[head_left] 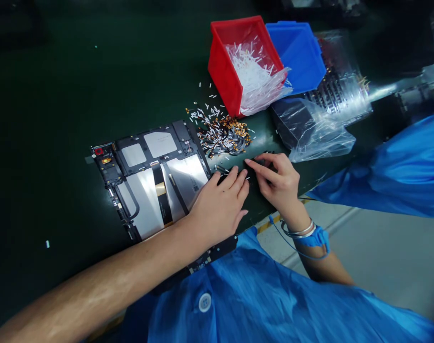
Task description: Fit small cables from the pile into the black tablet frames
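An opened tablet-like device (181, 183) lies on the dark green bench, with silver battery panels, black cables and circuit parts showing. My left hand (220, 205) rests across its right edge, palm down, fingers stretched toward the bench. Close to those fingertips are a few thin dark and white strips, partly covered. My right hand (279, 183) is just to the right, index finger and thumb drawn together in a pinch over the bench. Something small and dark shows by its fingertips, too hidden to name. A pile of small flex cables (226, 133) with gold ends and white pieces lies beyond both hands.
Behind the pile stands a red bin (220, 71) with a plastic bag of white strips, against a blue bin (299, 57). Clear plastic bags (317, 128) and trays of parts lie to the right. A blue wrist strap (313, 240) with a cord circles my right wrist.
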The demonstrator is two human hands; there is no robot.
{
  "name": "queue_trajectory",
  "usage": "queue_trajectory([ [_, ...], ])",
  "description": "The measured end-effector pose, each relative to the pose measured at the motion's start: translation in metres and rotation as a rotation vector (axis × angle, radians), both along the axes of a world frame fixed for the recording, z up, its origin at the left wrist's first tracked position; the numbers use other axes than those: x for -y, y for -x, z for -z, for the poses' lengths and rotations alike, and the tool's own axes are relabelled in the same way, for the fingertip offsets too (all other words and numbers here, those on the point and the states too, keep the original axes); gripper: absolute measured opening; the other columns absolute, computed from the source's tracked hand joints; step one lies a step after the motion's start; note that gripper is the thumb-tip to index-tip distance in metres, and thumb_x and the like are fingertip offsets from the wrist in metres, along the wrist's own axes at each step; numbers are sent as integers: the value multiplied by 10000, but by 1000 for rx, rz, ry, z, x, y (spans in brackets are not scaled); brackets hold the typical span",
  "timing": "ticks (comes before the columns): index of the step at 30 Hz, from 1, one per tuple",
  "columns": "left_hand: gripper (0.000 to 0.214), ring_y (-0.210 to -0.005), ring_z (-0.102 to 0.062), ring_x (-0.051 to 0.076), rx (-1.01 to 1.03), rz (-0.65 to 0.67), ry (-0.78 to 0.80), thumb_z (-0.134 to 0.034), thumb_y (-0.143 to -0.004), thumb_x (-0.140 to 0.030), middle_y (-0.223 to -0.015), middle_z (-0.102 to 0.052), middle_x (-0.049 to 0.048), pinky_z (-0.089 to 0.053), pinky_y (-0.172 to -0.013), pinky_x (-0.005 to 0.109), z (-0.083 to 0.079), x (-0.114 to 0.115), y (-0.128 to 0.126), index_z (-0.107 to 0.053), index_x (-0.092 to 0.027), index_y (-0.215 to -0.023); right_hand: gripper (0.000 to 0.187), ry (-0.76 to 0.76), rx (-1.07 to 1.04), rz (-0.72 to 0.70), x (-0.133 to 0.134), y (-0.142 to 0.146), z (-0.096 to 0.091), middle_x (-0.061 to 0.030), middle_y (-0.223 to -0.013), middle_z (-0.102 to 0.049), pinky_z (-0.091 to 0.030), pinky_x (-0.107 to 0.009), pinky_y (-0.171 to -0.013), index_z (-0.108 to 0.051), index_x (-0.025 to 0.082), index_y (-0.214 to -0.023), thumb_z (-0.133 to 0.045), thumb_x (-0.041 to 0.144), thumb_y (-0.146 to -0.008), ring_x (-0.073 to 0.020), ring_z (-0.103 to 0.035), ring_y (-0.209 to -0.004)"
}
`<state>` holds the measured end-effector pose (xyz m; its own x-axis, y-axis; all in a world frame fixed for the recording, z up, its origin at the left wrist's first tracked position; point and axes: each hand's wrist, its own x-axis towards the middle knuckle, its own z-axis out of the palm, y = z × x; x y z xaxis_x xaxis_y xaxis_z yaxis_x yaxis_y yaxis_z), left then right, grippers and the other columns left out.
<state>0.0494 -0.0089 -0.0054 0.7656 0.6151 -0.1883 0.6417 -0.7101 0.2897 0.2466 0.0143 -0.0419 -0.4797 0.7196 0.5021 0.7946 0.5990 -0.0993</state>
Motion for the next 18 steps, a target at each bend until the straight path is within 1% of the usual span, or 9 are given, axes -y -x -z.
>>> queue_trajectory([
  [2,577,-1420,-241,293,3,-2,7,-343,-968,-383,-1525,-305,134,-293,-1082,462,0,0,0,-339,-57,-1445,318,-39,77,10,3,2,-1,-53,-928,-655,-473,-279,-628,-678,249,-1071,-509,81,-861,-149,-525,-741],
  [4,575,-1420,-242,292,8,-3,14,-342,-969,-382,-1520,-317,134,-291,-1082,463,0,-1,0,-341,-57,-1444,318,-60,158,52,8,7,-3,-53,-923,-664,-469,-280,-623,-681,247,-1071,-501,87,-864,-159,-521,-753],
  [6,576,-1416,-251,293,19,-8,16,-348,-967,-382,-1516,-324,135,-292,-1080,463,0,-1,0,-346,-56,-1441,304,-41,213,117,13,15,-7,-68,-933,-673,-470,-299,-620,-685,226,-1078,-500,107,-868,-179,-519,-773],
  [8,575,-1413,-259,295,31,-16,12,-353,-966,-385,-1514,-330,137,-292,-1077,464,1,-1,0,-356,-54,-1436,286,2,219,157,15,23,-10,-87,-939,-677,-476,-324,-628,-691,197,-1074,-500,130,-871,-200,-520,-791],
  [11,569,-1411,-261,295,28,-19,9,-350,-967,-381,-1513,-333,135,-284,-1080,464,0,0,0,-359,-57,-1435,279,73,112,173,13,26,-12,-70,-919,-676,-488,-332,-654,-708,216,-1026,-492,127,-872,-201,-539,-809],
  [15,573,-1412,-259,294,12,-14,3,-359,-964,-381,-1524,-311,133,-280,-1082,456,0,0,1,-348,-64,-1442,276,205,-152,171,7,18,-9,-49,-930,-661,-507,-328,-693,-715,251,-1004,-508,124,-871,-176,-577,-819],
  [18,574,-1411,-259,297,6,-8,2,-362,-963,-383,-1535,-282,136,-296,-1069,452,0,-1,1,-351,-64,-1439,265,224,-283,187,6,13,-5,-48,-907,-655,-509,-330,-712,-708,248,-1032,-524,139,-875,-175,-598,-842],
])
